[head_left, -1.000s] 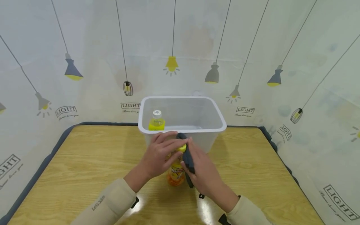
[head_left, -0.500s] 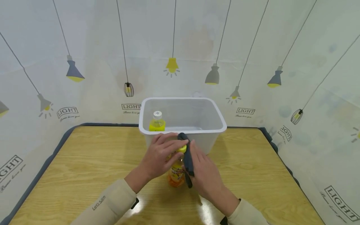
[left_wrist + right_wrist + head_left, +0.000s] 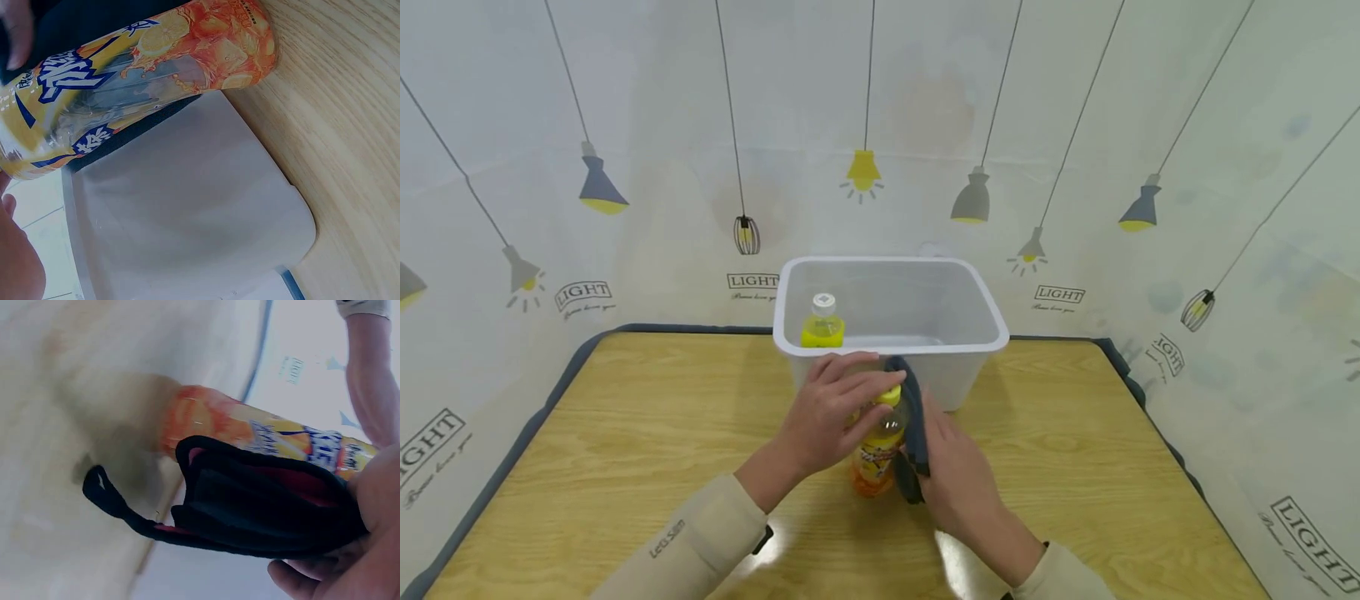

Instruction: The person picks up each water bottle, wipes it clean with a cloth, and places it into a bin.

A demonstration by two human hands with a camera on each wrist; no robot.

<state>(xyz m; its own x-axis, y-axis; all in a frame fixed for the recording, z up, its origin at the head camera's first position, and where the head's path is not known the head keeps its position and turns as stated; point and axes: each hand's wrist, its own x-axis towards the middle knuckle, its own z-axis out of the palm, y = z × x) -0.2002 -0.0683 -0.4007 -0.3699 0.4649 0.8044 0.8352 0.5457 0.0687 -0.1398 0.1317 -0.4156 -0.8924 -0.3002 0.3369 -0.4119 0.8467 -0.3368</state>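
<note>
An orange-and-yellow drink bottle [image 3: 875, 462] with a yellow cap stands upright on the table, in front of a white plastic bin. My left hand [image 3: 831, 417] holds it at the cap and neck, fingers bent over the top. Against the bottle's right side, my right hand [image 3: 958, 479] grips a dark navy folded fabric piece [image 3: 915, 417]. In the right wrist view, this fabric piece [image 3: 262, 500] shows reddish inner folds and a strap-like end hanging down beside the bottle [image 3: 212, 422]. The left wrist view shows the bottle's label [image 3: 125, 81] close up, with dark fabric behind it.
Just behind the hands stands the white bin [image 3: 891, 351]. Inside its left end is a yellow drink bottle [image 3: 823, 329] with a white cap. The wooden table [image 3: 625, 450] has a dark-edged border, and a lamp-patterned wall covering [image 3: 662, 167] surrounds it.
My right hand and the fabric have shifted slightly right along the bottle's side, showing more of the bottle's shoulder and label. The left hand keeps its hold on the cap.
</note>
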